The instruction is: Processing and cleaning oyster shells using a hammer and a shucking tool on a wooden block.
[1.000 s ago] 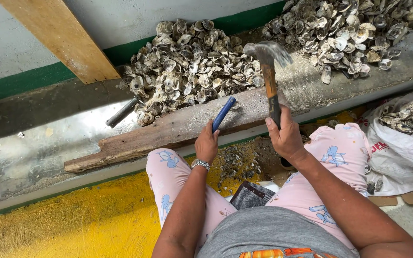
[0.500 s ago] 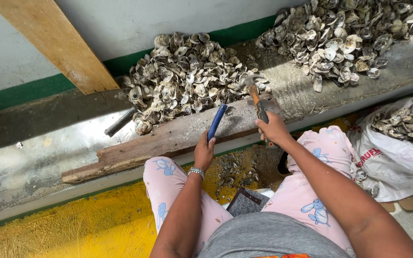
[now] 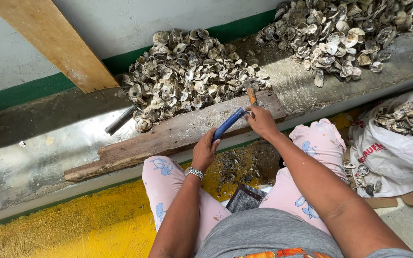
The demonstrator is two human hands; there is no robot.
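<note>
Here right hand swings hammer; left hand holds blue tool.

Leaning plank, white sack, grey pipe.

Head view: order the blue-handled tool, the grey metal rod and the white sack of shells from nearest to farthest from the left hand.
1. Blue-handled tool: gripped in the left hand.
2. Grey metal rod: up-left, on the ledge.
3. White sack: far right, beyond the right knee.
</note>
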